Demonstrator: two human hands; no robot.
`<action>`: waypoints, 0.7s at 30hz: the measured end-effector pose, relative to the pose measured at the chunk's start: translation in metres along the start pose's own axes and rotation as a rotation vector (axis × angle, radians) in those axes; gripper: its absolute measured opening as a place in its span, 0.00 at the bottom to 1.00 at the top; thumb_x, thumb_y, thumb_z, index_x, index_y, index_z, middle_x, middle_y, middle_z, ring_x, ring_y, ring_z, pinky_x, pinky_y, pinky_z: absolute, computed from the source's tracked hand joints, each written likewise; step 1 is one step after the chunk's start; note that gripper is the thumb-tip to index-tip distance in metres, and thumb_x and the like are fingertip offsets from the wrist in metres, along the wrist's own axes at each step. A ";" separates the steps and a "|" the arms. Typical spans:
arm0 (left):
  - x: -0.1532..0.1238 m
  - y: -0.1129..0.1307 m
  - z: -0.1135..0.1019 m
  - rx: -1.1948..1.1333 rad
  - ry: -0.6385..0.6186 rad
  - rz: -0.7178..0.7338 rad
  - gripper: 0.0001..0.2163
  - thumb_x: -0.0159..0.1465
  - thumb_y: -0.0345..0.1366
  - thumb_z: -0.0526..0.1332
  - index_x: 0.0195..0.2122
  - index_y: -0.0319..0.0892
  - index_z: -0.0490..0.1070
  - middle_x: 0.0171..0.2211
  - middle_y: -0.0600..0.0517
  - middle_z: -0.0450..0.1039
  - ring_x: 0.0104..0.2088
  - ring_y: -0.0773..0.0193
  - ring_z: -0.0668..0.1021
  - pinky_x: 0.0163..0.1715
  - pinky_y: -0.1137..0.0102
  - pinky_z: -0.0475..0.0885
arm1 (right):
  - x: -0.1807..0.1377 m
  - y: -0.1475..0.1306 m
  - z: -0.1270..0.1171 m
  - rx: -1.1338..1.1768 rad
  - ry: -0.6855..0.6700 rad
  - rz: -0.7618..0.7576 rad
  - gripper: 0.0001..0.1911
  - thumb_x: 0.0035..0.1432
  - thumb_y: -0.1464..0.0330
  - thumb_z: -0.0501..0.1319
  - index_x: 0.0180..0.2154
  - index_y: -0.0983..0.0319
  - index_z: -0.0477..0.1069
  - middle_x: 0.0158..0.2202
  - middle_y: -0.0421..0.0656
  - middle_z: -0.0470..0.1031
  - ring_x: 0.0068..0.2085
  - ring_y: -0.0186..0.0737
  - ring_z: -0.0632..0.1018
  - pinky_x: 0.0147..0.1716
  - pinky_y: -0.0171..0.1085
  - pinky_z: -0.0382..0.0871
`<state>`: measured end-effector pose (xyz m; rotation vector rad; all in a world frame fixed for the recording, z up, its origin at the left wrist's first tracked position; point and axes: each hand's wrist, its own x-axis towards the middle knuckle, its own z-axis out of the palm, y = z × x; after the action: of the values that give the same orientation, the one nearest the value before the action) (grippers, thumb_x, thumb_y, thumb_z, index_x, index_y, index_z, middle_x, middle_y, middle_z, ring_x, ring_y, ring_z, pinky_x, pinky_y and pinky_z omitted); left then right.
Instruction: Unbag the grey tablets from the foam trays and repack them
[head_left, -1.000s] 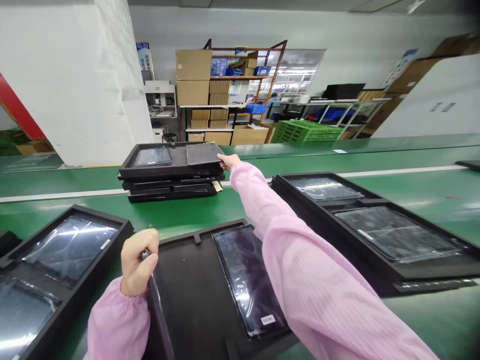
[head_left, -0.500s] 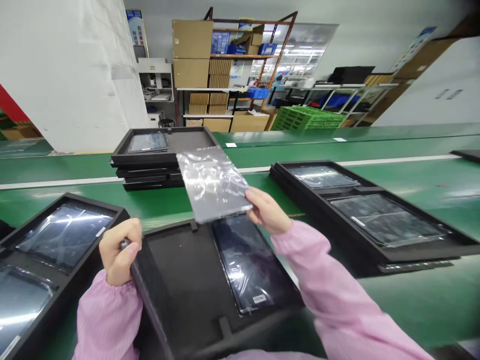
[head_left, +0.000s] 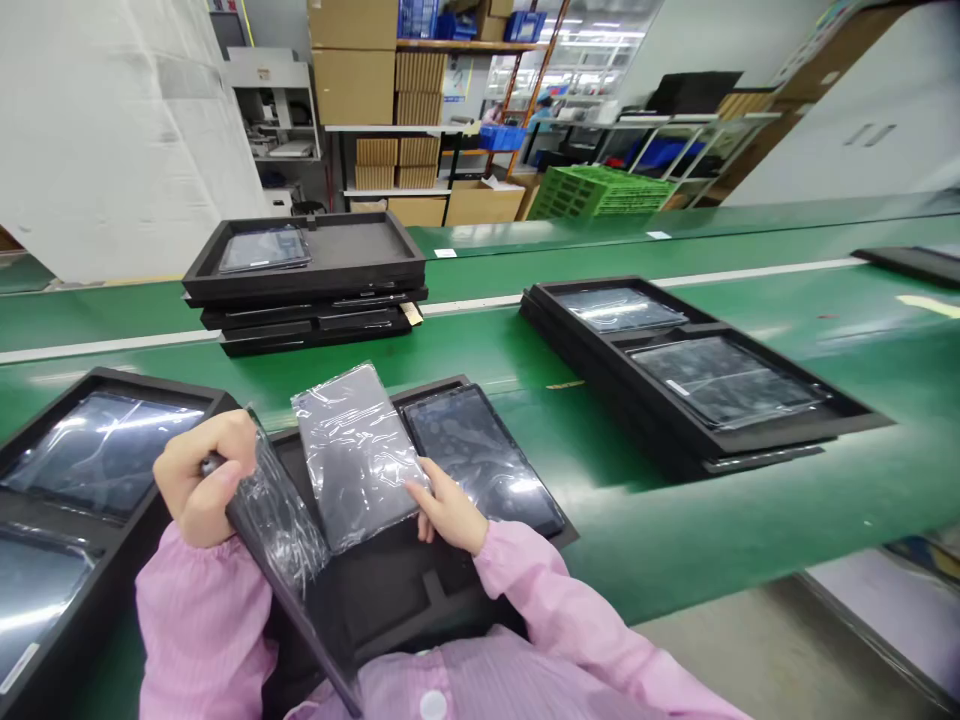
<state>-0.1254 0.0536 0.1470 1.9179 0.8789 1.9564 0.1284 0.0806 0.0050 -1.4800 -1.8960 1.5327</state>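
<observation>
My right hand (head_left: 448, 513) holds a grey tablet wrapped in clear plastic (head_left: 352, 452) by its near corner, low over the empty left slot of the black foam tray (head_left: 409, 590) in front of me. A dark bagged tablet (head_left: 480, 458) lies in that tray's right slot. My left hand (head_left: 201, 478) grips the top edge of another bagged panel (head_left: 289, 560), which stands tilted at the tray's left side. Both sleeves are pink.
A stack of black trays (head_left: 315, 300) with one tablet (head_left: 264, 249) on top sits across the green belt (head_left: 600, 440). Another tray holding tablets (head_left: 690, 375) lies to the right, one more (head_left: 75, 480) to the left. Shelves with cartons (head_left: 390, 90) stand behind.
My right hand lifted the wrapped tablet off the far tray stack, carried it back toward me and lowered it over the near tray. The left hand kept its grip.
</observation>
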 end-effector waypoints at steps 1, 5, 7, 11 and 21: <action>0.000 0.000 0.000 -0.001 -0.002 0.005 0.10 0.53 0.32 0.58 0.17 0.39 0.59 0.14 0.55 0.56 0.15 0.69 0.61 0.18 0.69 0.53 | 0.002 -0.002 0.002 -0.070 0.019 0.018 0.23 0.65 0.60 0.45 0.58 0.64 0.54 0.23 0.40 0.73 0.20 0.42 0.77 0.19 0.37 0.70; 0.001 -0.001 -0.001 -0.005 0.002 0.011 0.10 0.52 0.32 0.58 0.17 0.40 0.59 0.14 0.55 0.56 0.16 0.69 0.62 0.18 0.69 0.53 | -0.007 -0.012 -0.006 -0.339 0.156 -0.025 0.25 0.62 0.64 0.55 0.59 0.67 0.61 0.33 0.53 0.77 0.36 0.54 0.80 0.35 0.45 0.71; 0.002 -0.002 0.000 -0.013 0.009 -0.001 0.10 0.52 0.32 0.58 0.16 0.40 0.59 0.14 0.55 0.56 0.15 0.69 0.62 0.18 0.69 0.53 | -0.018 -0.017 -0.023 -0.514 0.261 -0.056 0.26 0.62 0.63 0.56 0.60 0.64 0.62 0.30 0.49 0.78 0.37 0.54 0.80 0.38 0.44 0.70; 0.004 -0.002 0.003 -0.027 -0.006 0.033 0.10 0.51 0.32 0.58 0.16 0.39 0.59 0.13 0.55 0.56 0.15 0.70 0.62 0.17 0.69 0.53 | -0.036 0.002 -0.080 -0.651 0.673 0.064 0.25 0.62 0.61 0.56 0.58 0.65 0.64 0.31 0.47 0.77 0.35 0.50 0.79 0.39 0.43 0.70; 0.007 -0.006 0.002 -0.008 -0.019 -0.001 0.11 0.52 0.33 0.60 0.16 0.39 0.60 0.13 0.54 0.56 0.14 0.69 0.62 0.16 0.68 0.53 | -0.051 0.075 -0.107 -0.360 0.694 0.131 0.21 0.53 0.55 0.61 0.42 0.63 0.75 0.41 0.51 0.76 0.41 0.50 0.77 0.44 0.47 0.71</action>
<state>-0.1249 0.0627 0.1496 1.9280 0.8657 1.9347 0.2682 0.0905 0.0019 -1.9808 -1.7009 0.5796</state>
